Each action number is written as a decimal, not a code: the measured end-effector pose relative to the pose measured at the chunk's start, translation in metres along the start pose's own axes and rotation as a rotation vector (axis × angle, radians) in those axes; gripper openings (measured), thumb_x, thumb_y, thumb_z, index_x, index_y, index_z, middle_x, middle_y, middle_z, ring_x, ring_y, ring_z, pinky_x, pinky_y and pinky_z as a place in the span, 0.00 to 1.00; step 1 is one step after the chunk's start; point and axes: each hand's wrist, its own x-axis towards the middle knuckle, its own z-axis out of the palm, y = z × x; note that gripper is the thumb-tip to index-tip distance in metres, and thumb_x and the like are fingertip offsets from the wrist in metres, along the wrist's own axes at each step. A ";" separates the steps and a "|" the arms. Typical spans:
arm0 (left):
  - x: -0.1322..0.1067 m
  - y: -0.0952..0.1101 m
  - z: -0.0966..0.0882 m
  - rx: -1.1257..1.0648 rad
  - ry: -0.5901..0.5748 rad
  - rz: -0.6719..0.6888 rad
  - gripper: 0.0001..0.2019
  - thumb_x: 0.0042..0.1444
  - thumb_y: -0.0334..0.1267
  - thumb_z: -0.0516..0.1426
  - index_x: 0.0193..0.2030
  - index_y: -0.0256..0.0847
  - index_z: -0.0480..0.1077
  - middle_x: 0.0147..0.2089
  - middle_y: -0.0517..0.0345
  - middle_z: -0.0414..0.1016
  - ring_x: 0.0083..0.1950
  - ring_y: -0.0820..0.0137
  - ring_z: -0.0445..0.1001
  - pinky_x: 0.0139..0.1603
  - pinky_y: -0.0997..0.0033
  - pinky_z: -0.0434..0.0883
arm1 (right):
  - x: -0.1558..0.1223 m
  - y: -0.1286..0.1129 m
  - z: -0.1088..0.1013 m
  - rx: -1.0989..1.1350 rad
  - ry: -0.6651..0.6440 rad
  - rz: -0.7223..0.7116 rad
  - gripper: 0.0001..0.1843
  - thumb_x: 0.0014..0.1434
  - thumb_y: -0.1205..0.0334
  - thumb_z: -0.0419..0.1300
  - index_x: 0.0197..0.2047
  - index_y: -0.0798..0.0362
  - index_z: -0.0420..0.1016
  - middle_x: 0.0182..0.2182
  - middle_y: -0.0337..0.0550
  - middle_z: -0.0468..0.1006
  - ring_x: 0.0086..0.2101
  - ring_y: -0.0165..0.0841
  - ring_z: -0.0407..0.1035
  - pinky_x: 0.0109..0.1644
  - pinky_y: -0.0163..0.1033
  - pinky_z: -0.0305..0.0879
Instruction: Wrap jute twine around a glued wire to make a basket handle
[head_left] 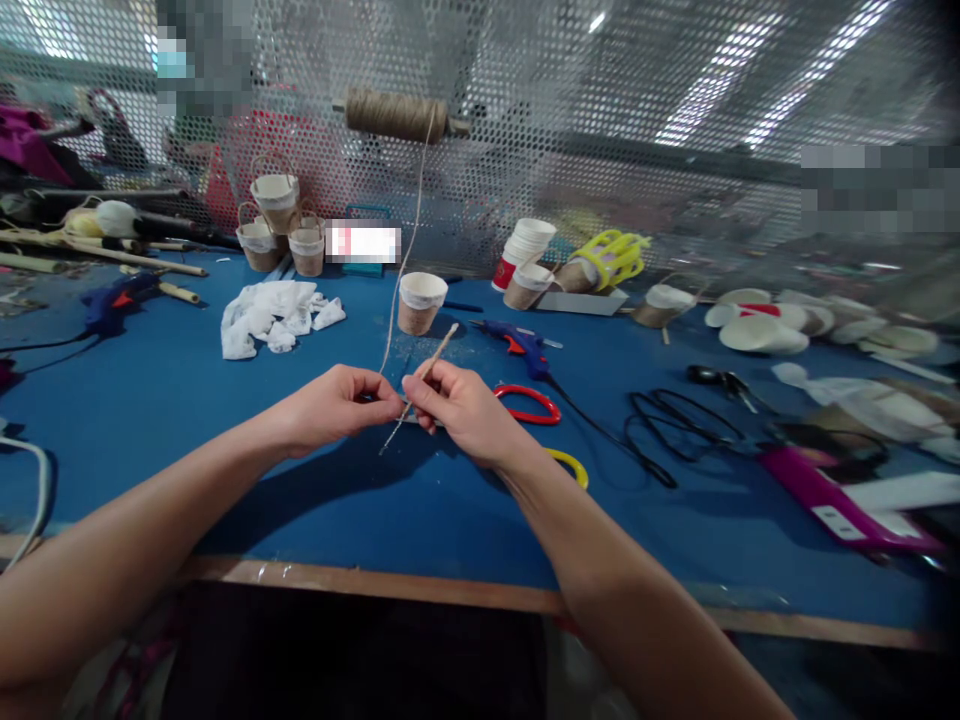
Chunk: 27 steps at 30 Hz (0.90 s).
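Note:
My left hand [349, 408] is closed in a pinch on the twine [406, 255], which runs down from a spool [396, 114] on the mesh wall. My right hand [461, 405] grips a thin tan stick-like piece [442, 345], tilted up to the right. Its upper part looks wrapped in twine; the lower end is thin and pale. The fingertips of both hands nearly meet, partly hiding where twine and stick come together. Just beyond stands a small burlap cup [418, 312] with a white rim. Scissors with red and yellow handles [532, 403] lie partly beneath my right hand.
A blue glue gun [525, 348] with a black cord lies right of centre; another glue gun [112, 302] is at left. Crumpled white cloth [270, 312], small handled baskets [276, 205], stacked paper cups [525, 245] and a purple box [840, 500] also occupy the blue table [315, 530].

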 end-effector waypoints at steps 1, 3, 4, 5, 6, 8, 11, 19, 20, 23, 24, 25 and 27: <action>0.000 0.000 0.000 0.006 0.006 0.002 0.10 0.49 0.41 0.53 0.24 0.36 0.63 0.20 0.67 0.55 0.20 0.80 0.47 0.21 0.75 0.46 | 0.000 0.000 0.000 -0.020 0.003 0.000 0.14 0.54 0.52 0.55 0.28 0.55 0.62 0.17 0.32 0.62 0.19 0.23 0.58 0.23 0.31 0.57; 0.000 0.000 0.001 0.020 0.016 0.004 0.10 0.49 0.40 0.54 0.23 0.36 0.63 0.20 0.67 0.54 0.20 0.80 0.47 0.21 0.75 0.46 | 0.000 0.000 0.000 -0.054 0.006 0.000 0.14 0.53 0.52 0.55 0.28 0.55 0.62 0.17 0.32 0.62 0.19 0.23 0.58 0.22 0.31 0.58; 0.000 -0.001 0.001 0.029 0.022 0.007 0.09 0.49 0.39 0.54 0.23 0.36 0.63 0.20 0.68 0.55 0.20 0.80 0.46 0.21 0.75 0.47 | 0.000 0.000 0.000 -0.068 0.005 0.000 0.14 0.53 0.52 0.55 0.28 0.55 0.62 0.17 0.32 0.62 0.19 0.24 0.58 0.22 0.31 0.58; 0.000 -0.001 0.001 0.038 0.026 0.008 0.09 0.49 0.39 0.54 0.23 0.36 0.63 0.20 0.68 0.55 0.20 0.80 0.46 0.22 0.75 0.47 | 0.000 0.000 0.000 -0.081 0.006 -0.001 0.14 0.53 0.52 0.55 0.28 0.55 0.62 0.17 0.32 0.62 0.19 0.24 0.58 0.22 0.31 0.58; 0.000 -0.001 0.001 0.044 0.028 0.008 0.09 0.49 0.39 0.54 0.24 0.36 0.63 0.20 0.68 0.55 0.20 0.80 0.46 0.22 0.75 0.47 | 0.000 0.000 0.000 -0.096 0.009 -0.005 0.13 0.54 0.53 0.54 0.28 0.55 0.61 0.17 0.32 0.62 0.19 0.24 0.58 0.22 0.31 0.57; 0.001 -0.002 0.002 0.047 0.030 0.007 0.09 0.49 0.39 0.54 0.24 0.36 0.64 0.20 0.68 0.55 0.20 0.80 0.47 0.22 0.75 0.47 | 0.000 -0.001 0.001 -0.141 0.023 -0.020 0.13 0.54 0.53 0.54 0.27 0.55 0.62 0.17 0.33 0.62 0.19 0.24 0.58 0.22 0.32 0.56; 0.003 -0.005 0.003 0.034 0.025 0.007 0.09 0.49 0.38 0.54 0.24 0.35 0.64 0.20 0.67 0.55 0.21 0.80 0.48 0.22 0.75 0.47 | 0.000 -0.002 0.002 -0.210 0.051 -0.043 0.14 0.54 0.54 0.54 0.26 0.55 0.62 0.18 0.34 0.62 0.19 0.24 0.57 0.22 0.32 0.55; 0.004 -0.007 0.002 -0.062 -0.044 -0.013 0.09 0.49 0.40 0.55 0.27 0.34 0.66 0.22 0.65 0.58 0.21 0.80 0.49 0.21 0.75 0.47 | -0.002 -0.003 0.003 -0.009 -0.054 -0.065 0.10 0.55 0.56 0.54 0.31 0.55 0.62 0.23 0.35 0.65 0.22 0.24 0.60 0.24 0.32 0.59; 0.004 -0.007 0.001 -0.054 -0.046 -0.012 0.09 0.49 0.40 0.55 0.27 0.35 0.66 0.22 0.65 0.58 0.21 0.80 0.49 0.21 0.75 0.46 | -0.002 -0.003 0.002 -0.003 -0.058 -0.056 0.10 0.55 0.56 0.54 0.31 0.55 0.62 0.22 0.35 0.64 0.22 0.24 0.60 0.24 0.31 0.59; 0.003 -0.005 -0.003 0.032 -0.052 0.012 0.10 0.51 0.41 0.53 0.27 0.35 0.65 0.21 0.67 0.55 0.21 0.80 0.49 0.21 0.75 0.48 | -0.001 -0.002 0.001 -0.017 -0.040 -0.024 0.11 0.55 0.56 0.54 0.28 0.55 0.61 0.19 0.33 0.62 0.20 0.23 0.59 0.23 0.31 0.59; 0.003 -0.004 -0.004 0.078 -0.058 0.037 0.09 0.51 0.40 0.52 0.27 0.35 0.65 0.21 0.66 0.56 0.21 0.80 0.50 0.22 0.76 0.49 | -0.001 -0.002 0.001 -0.020 -0.041 -0.012 0.11 0.55 0.56 0.54 0.28 0.55 0.60 0.18 0.33 0.62 0.20 0.23 0.59 0.23 0.31 0.58; 0.003 -0.003 -0.005 0.127 -0.063 0.067 0.09 0.52 0.39 0.52 0.27 0.35 0.65 0.22 0.66 0.58 0.22 0.79 0.52 0.23 0.76 0.51 | -0.001 -0.002 0.001 -0.022 -0.043 -0.004 0.11 0.55 0.56 0.53 0.28 0.55 0.60 0.18 0.32 0.62 0.20 0.23 0.58 0.22 0.30 0.58; 0.002 -0.002 -0.006 0.220 -0.059 0.123 0.09 0.52 0.38 0.51 0.27 0.35 0.65 0.24 0.64 0.61 0.25 0.79 0.55 0.27 0.76 0.55 | -0.001 -0.001 0.001 -0.031 -0.054 0.014 0.11 0.55 0.56 0.53 0.28 0.55 0.61 0.18 0.32 0.62 0.19 0.23 0.58 0.22 0.30 0.58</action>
